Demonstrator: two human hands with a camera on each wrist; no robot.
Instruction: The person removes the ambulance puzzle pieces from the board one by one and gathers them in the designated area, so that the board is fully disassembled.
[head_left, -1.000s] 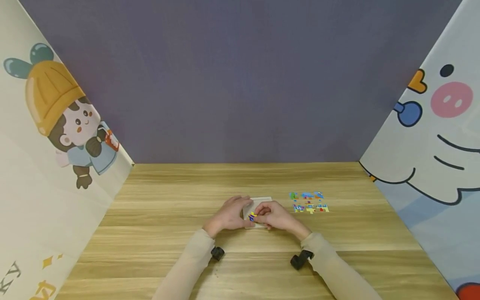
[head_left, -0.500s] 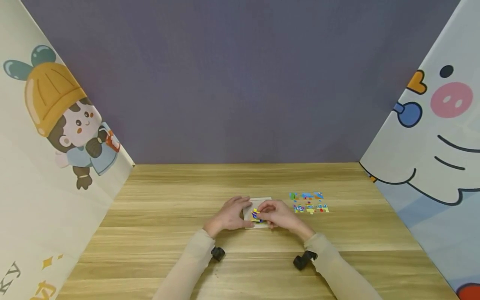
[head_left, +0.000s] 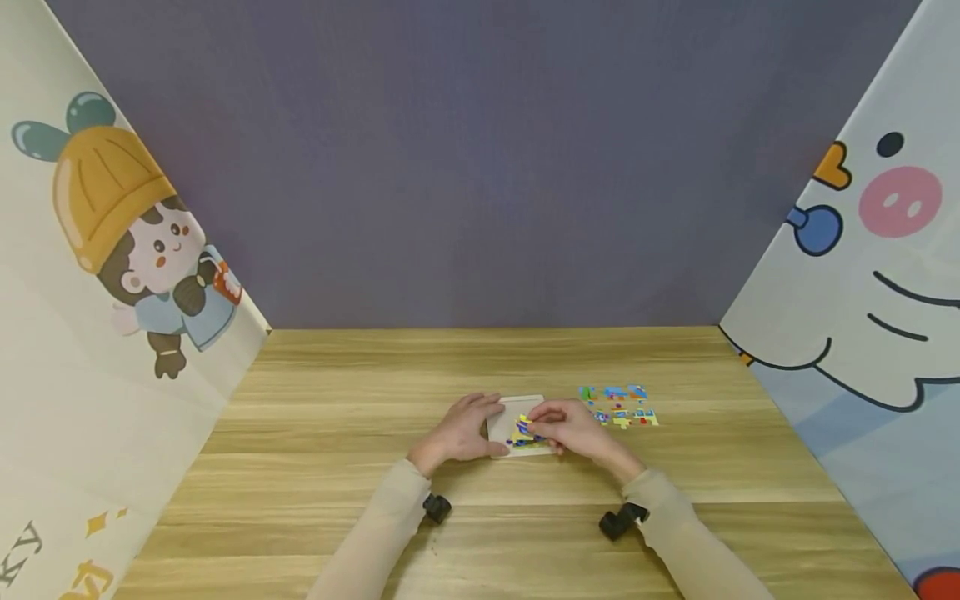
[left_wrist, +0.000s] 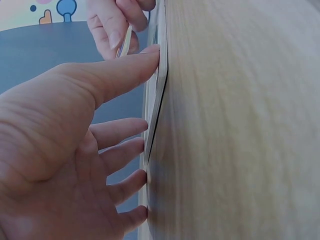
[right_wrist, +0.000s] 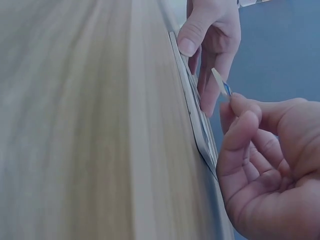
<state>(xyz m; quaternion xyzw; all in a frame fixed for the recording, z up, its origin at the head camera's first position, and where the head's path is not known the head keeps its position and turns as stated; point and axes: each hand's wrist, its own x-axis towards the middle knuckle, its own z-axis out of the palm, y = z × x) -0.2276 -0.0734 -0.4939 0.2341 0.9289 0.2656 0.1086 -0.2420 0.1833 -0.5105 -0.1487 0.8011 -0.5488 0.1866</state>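
Note:
A pale, shallow puzzle tray (head_left: pixel 510 412) lies flat on the table, with a strip of colourful puzzle pieces (head_left: pixel 534 443) along its near edge. My left hand (head_left: pixel 462 428) rests at the tray's left side; in the left wrist view its thumb and fairly straight fingers touch the tray's edge (left_wrist: pixel 161 82). Between thumb and index finger, my right hand (head_left: pixel 577 432) pinches a yellow and blue puzzle piece (head_left: pixel 522 427) over the tray. Seen from the right wrist, this thin piece (right_wrist: pixel 221 82) is held tilted, apart from the tray surface.
Several loose puzzle pieces (head_left: pixel 615 391) lie in rows on the wooden table (head_left: pixel 337 392), to the right of the tray and partly behind my right hand. A grey panel (head_left: pixel 480 167) rises at the back. Side walls with cartoon prints flank the table.
My right hand has moved right across the tray with the pinched puzzle piece, uncovering pieces along the near edge. The left hand has stayed in place.

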